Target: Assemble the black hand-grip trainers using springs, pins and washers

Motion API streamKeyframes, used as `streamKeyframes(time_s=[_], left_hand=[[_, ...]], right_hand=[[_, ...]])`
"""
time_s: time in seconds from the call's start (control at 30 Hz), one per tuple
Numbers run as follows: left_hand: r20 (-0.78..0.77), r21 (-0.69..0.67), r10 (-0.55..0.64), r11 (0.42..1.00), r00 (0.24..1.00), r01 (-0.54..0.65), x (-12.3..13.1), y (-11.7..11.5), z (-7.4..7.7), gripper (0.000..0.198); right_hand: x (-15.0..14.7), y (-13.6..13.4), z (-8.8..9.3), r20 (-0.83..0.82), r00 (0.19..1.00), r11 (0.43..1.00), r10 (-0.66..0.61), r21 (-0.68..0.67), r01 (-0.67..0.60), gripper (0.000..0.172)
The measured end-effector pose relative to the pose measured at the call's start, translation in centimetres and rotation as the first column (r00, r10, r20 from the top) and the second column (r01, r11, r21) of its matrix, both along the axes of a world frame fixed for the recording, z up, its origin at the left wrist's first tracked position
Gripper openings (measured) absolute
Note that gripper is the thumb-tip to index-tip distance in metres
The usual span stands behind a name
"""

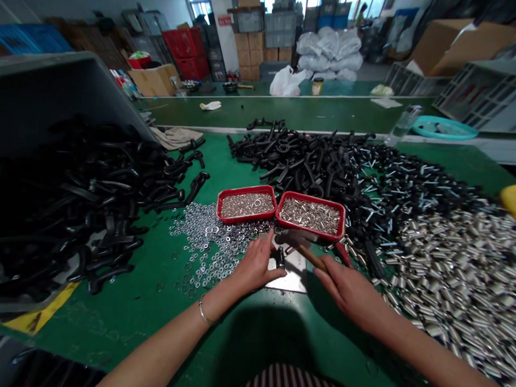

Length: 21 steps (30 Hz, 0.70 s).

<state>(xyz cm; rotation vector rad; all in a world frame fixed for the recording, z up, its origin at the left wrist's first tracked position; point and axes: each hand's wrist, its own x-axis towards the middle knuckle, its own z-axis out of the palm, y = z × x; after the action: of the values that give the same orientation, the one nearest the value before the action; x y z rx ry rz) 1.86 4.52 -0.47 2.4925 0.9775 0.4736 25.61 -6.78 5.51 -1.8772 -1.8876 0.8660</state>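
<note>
My right hand (348, 289) is wrapped round the wooden handle of a hammer (311, 258), its dark head raised over a pale metal plate (293, 278). Thumb and fingers of my left hand (256, 262) close on a small dark cylindrical part (280, 259) at the plate. The hammer head is just above and right of that part, and I cannot tell if they touch. Behind the plate stand two red trays: the left tray (247, 218) holds small rings, the right tray (342, 220) small metal pins. Loose washers (208, 235) lie left of my left hand.
Black handles are heaped in a tipped grey bin (123, 96) at left and in a pile (299, 158) behind the trays. Metal sleeves (468, 271) cover the right side, near black parts with bolts (393, 183). A teal basin lid (444, 128) sits back right.
</note>
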Motion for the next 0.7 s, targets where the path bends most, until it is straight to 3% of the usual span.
streamKeyframes(time_s=[0.07,0.2,0.27,0.3,0.37,0.43,0.5,0.6,0.7], left_hand=[[0.000,-0.025,-0.008,1.000,1.000,0.008,0.0,0.1,-0.2,0.116],[0.005,-0.036,0.010,0.999,1.000,-0.009,0.0,-0.4,-0.6,0.114],[0.013,-0.027,0.060,0.998,0.998,-0.059,0.0,-1.4,-0.7,0.110],[0.017,-0.028,0.082,0.996,0.996,-0.081,0.1,-1.9,-0.8,0.109],[0.029,-0.059,0.101,0.993,0.994,-0.099,0.2,-2.5,-0.5,0.111],[0.084,-0.069,0.127,0.990,0.988,-0.121,-0.1,-2.1,0.4,0.105],[0.168,0.000,0.181,0.983,0.969,-0.184,-1.2,-0.1,2.0,0.083],[0.230,0.176,0.295,0.925,0.927,-0.338,-5.2,5.5,4.4,0.047],[0.109,0.252,0.506,0.819,0.856,-0.516,-10.8,12.1,5.0,0.030]], right_hand=[[0.0,0.6,-1.3,0.046,0.999,0.997,0.008,-0.080,-0.005,0.033],[1.2,0.1,-3.8,-0.092,0.993,0.980,-0.074,-0.194,0.055,0.044],[1.8,-0.9,-4.7,-0.026,0.992,0.992,-0.120,-0.044,0.119,0.044],[1.9,-1.2,-5.3,0.052,0.990,0.983,-0.133,0.136,0.124,0.043],[1.6,-1.4,-6.3,0.192,0.972,0.906,-0.137,0.422,0.044,0.044],[0.4,-0.7,-7.2,0.253,0.964,0.846,-0.080,0.529,-0.069,0.041],[-1.4,0.4,-7.6,0.266,0.964,0.845,-0.014,0.518,-0.131,0.038],[-3.9,2.2,-7.6,0.313,0.949,0.873,-0.029,0.471,-0.129,0.034],[-4.8,3.2,-7.5,0.398,0.914,0.880,-0.081,0.459,-0.122,0.027]])
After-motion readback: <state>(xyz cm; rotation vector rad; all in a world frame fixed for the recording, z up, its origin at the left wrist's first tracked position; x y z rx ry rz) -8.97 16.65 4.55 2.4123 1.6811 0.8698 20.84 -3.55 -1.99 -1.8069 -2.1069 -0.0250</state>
